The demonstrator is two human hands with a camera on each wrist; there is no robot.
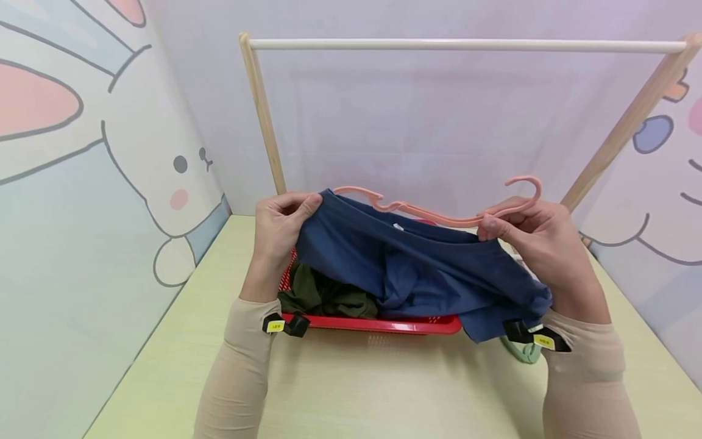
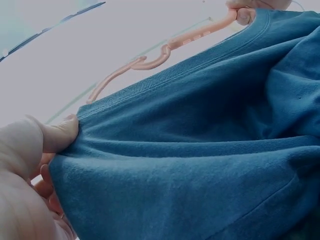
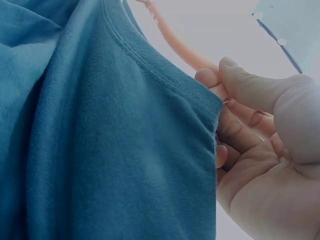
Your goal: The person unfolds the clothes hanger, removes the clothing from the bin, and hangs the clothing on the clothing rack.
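A blue shirt (image 1: 406, 262) is stretched between both hands above a red basket, its ribbed neckline at the top and a small white tag inside. My left hand (image 1: 280, 228) pinches the left end of the neckline between thumb and fingers. Thumb and index finger of my right hand (image 1: 543, 238) pinch a pink clothes hanger (image 1: 439, 218) near its hook, with the neckline's right end at the same fingers. Behind the neckline the hanger stretches left, and its far tip comes close to my left hand. In the right wrist view, the shirt (image 3: 135, 140) partly covers the fingers.
Dark green cloth (image 1: 323, 292) lies in the red basket (image 1: 378, 325) under the shirt. Behind stands a rack with a white rail (image 1: 466, 45) and wooden legs. A green hanger (image 1: 523, 352) shows on the table (image 1: 384, 390), partly hidden by my right sleeve.
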